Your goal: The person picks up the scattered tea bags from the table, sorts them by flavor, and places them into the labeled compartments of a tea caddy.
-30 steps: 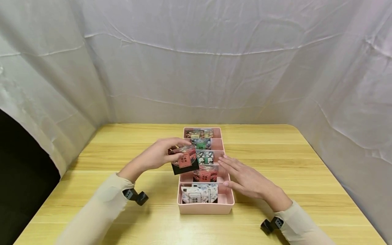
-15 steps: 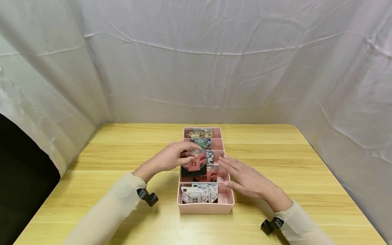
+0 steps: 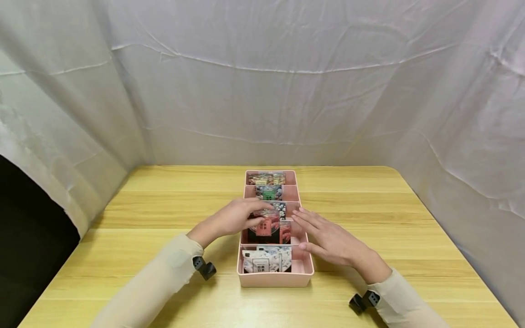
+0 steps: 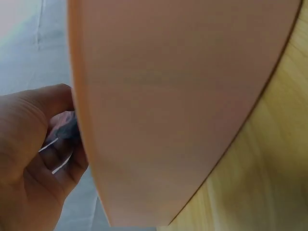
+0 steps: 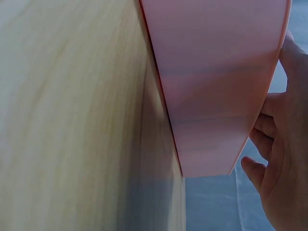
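A long pink divided box point(image 3: 275, 280) stands on the table, with tea sachets in its compartments. My left hand point(image 3: 234, 219) pinches a red and black tea sachet point(image 3: 264, 233) by its top, between thumb and fingers. The sachet sits low in the second compartment from the front, overlapping another red sachet point(image 3: 285, 233). In the left wrist view the box's outer wall point(image 4: 168, 106) hides most of the sachet. My right hand point(image 3: 334, 239) lies along the box's right rim with fairly straight fingers; in the right wrist view its fingertips meet the rim.
White floral sachets point(image 3: 262, 262) lie in the front compartment. Behind are dark floral sachets point(image 3: 282, 209), a green-labelled sachet point(image 3: 270, 193) and yellow-labelled sachets point(image 3: 266, 178). The wooden table point(image 3: 369, 196) extends to both sides, with a pale curtain point(image 3: 262, 91) behind.
My left hand has moved right with the red and black sachet, from beside the box to over it, then lowered it into the compartment. The right hand has stayed put.
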`<state>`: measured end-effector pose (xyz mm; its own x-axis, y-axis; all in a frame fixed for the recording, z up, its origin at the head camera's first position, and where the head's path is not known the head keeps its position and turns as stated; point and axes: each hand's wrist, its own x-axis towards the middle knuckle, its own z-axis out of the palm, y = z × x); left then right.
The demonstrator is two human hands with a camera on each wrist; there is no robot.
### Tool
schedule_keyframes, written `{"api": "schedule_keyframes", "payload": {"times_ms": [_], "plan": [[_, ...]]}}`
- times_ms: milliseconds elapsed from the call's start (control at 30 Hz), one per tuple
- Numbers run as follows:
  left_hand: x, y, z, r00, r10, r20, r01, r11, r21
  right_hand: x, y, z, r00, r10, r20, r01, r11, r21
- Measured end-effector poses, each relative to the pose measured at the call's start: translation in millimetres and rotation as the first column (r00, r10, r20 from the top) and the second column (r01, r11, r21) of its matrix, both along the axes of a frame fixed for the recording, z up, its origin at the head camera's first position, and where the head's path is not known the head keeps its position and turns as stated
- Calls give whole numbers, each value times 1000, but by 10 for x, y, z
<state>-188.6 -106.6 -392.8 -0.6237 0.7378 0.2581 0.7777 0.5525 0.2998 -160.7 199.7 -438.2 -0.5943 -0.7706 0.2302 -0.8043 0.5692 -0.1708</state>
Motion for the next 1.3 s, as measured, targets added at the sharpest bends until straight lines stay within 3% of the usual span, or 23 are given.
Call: {"api": "schedule_keyframes", "payload": {"times_ms": [467, 800, 1033, 1300], "plan": [[51, 19, -72, 999, 0, -47, -4, 997, -72, 11, 21, 0, 1000, 3, -5, -3, 1000, -3], [75, -12, -70, 997, -14, -75, 9, 998, -67, 39, 54, 29, 1000, 3, -30, -3, 1000, 15], [76, -98, -46, 998, 34, -48, -36, 999, -34, 36, 73, 42, 1000, 3, -28, -3, 1000, 27], [35, -269, -101, 991, 105, -83, -106, 994, -3, -53, 118, 81, 999, -10, -31, 11, 999, 35]]}}
